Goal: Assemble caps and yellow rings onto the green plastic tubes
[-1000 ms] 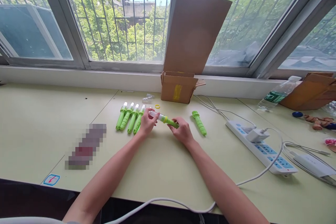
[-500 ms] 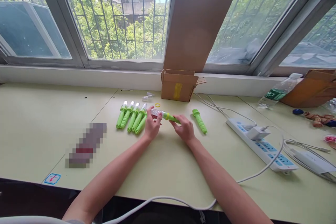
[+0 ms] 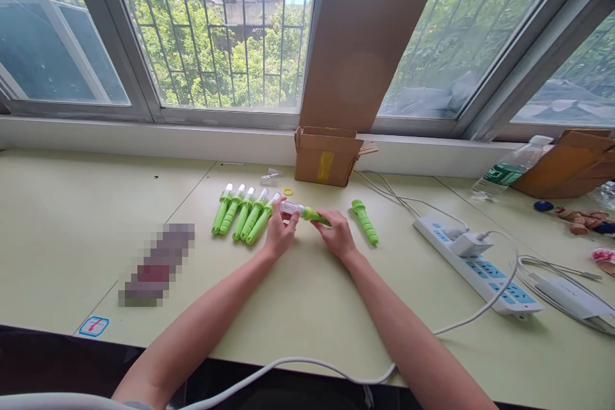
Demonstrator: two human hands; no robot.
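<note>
**Stick held lower, fifth piece in the row now in plain sight**

Both hands meet at the middle of the tabletop (image 3: 298, 307), holding one green stick (image 3: 307, 212) between them. It lies nearly level, just above the surface, with its clear tip pointing left. The left hand (image 3: 281, 236) has its thumb and fingers pinched shut on the clear tip. The right hand (image 3: 339, 237) has its fingers curled closed over the green handle end.

A second ago the stick sat a little higher and more tilted, and the left hand covered part of the row of finished sticks (image 3: 245, 219). That hand has since drawn nearer and to the right, so all five pieces in the row show side by side. The nearest of them lies just beside the left hand's fingers. The grip on both ends is unchanged, so the work on this stick looks ongoing rather than finished.

Just right of the right hand lies a loose green handle (image 3: 366, 223) without a clear tip. A yellow ring (image 3: 288, 192) rests farther back, near the cardboard box (image 3: 325, 160). A power strip (image 3: 478, 266) sits well to the right.
</note>
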